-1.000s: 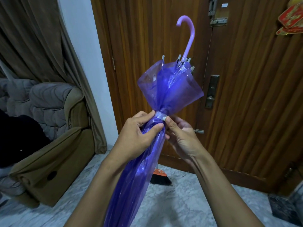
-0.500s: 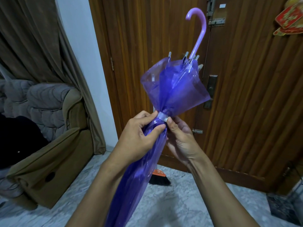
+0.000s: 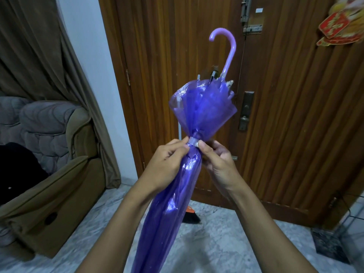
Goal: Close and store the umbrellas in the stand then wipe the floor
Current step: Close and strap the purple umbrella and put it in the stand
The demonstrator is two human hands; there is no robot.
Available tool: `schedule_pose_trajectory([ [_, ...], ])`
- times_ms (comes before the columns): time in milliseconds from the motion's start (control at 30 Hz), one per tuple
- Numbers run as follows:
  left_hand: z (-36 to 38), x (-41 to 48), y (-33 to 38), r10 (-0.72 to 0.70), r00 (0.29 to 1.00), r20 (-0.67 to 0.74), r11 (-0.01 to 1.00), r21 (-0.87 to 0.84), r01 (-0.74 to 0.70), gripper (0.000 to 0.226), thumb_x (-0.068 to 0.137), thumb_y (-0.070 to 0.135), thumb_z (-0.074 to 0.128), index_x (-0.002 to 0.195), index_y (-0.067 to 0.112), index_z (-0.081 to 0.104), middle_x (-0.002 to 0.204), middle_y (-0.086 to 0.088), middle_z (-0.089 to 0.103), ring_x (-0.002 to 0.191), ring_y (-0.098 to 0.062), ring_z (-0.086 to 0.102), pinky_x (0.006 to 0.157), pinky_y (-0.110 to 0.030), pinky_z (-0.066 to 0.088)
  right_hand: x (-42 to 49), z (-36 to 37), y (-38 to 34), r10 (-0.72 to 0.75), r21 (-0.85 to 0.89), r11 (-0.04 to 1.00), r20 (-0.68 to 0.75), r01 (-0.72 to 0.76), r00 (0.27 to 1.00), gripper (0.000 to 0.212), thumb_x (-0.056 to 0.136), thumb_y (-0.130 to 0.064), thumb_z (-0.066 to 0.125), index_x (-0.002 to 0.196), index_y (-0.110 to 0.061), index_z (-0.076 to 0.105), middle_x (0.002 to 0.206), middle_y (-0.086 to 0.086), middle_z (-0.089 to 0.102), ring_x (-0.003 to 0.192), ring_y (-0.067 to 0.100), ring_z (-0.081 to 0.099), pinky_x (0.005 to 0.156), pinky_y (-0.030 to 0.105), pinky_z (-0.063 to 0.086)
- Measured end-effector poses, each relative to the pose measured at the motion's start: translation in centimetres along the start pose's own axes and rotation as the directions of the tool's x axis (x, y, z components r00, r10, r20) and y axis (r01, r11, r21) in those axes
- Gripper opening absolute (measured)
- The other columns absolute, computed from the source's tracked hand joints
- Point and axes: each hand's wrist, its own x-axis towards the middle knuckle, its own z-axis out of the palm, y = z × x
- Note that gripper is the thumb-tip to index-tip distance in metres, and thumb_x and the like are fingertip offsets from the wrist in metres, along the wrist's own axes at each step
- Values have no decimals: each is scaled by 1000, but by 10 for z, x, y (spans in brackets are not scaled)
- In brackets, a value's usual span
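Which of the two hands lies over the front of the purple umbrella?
The left hand: it covers the folded umbrella just below the white band. The right hand sits beside it, thumb on that band.

Straight ahead, from twelve to three o'clock, we face a dark wooden door [image 3: 295, 115] with vertical grooves, its lock plate [image 3: 245, 111] near the middle and a bolt [image 3: 252, 18] at one o'clock. A red ornament [image 3: 338, 30] hangs at two. At eleven we see a strip of white wall [image 3: 92, 66], then a brown curtain [image 3: 39, 56] at ten. A padded armchair [image 3: 59, 174] sits at nine on the grey marble floor [image 3: 98, 233].
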Motion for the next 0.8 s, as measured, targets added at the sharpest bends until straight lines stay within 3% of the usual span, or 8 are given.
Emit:
schedule_pose_trajectory([
  [167, 7, 3, -23, -21, 992, -125, 999, 21, 24, 36, 97, 15, 56, 133, 13, 57, 107, 18, 64, 90, 22, 59, 81, 0, 42, -1, -7, -8, 128, -168, 976, -63, -137, 990, 13, 95, -15, 59, 106, -16, 67, 98, 0, 75, 84, 7, 71, 77, 23, 56],
  [267, 16, 1, -38, 8, 990, -139, 1000, -3, -9, 38, 93, 12, 62, 131, 13, 58, 114, 10, 67, 95, 14, 61, 87, -4, 43, -12, -8, -6, 118, -237, 960, -135, -148, 984, 13, 95, -22, 61, 108, -18, 64, 96, -4, 75, 80, 3, 71, 75, 22, 56],
  [367, 31, -6, -51, 41, 999, 26, 999, -33, -40, 37, 90, 10, 65, 126, 19, 60, 106, 14, 64, 94, 4, 64, 86, -9, 45, -27, -13, -3, -8, -382, 920, -241, -87, 970, 18, 93, -24, 66, 104, -10, 69, 96, 1, 77, 87, 11, 72, 75, 27, 58],
  [433, 45, -10, -57, -11, 995, 100, 990, -139, 25, 33, 88, 16, 67, 121, 15, 65, 107, 12, 67, 93, 0, 66, 85, -14, 48, -39, -25, -4, -109, -447, 893, -337, -57, 935, 19, 90, -26, 69, 99, -9, 72, 95, 4, 77, 86, 15, 71, 76, 31, 55],
  [567, 80, -5, -60, -91, 995, 50, 939, -327, 103, 20, 88, 16, 69, 106, 9, 72, 98, -1, 76, 89, -12, 69, 82, -25, 55, -68, -58, -12, -146, -511, 857, -358, -63, 922, 20, 89, -19, 70, 107, -12, 70, 107, 3, 77, 102, 20, 71, 91, 33, 55],
  [667, 118, 6, -48, -93, 984, 152, 906, -398, 147, 22, 88, 11, 66, 109, 7, 69, 97, 0, 77, 87, -7, 71, 74, -18, 54, -87, -83, -31, -180, -575, 817, -331, -47, 926, 23, 91, -14, 68, 113, -15, 69, 113, 2, 75, 109, 16, 69, 94, 28, 54],
  [800, 179, 34, -34, -18, 969, 245, 918, -380, 113, 18, 87, 3, 65, 104, 4, 70, 87, 8, 77, 80, -1, 69, 74, -17, 52, -103, -134, -70, -186, -576, 814, -386, -79, 904, 17, 87, -22, 69, 103, -24, 67, 102, -9, 77, 102, 7, 70, 89, 21, 54],
])
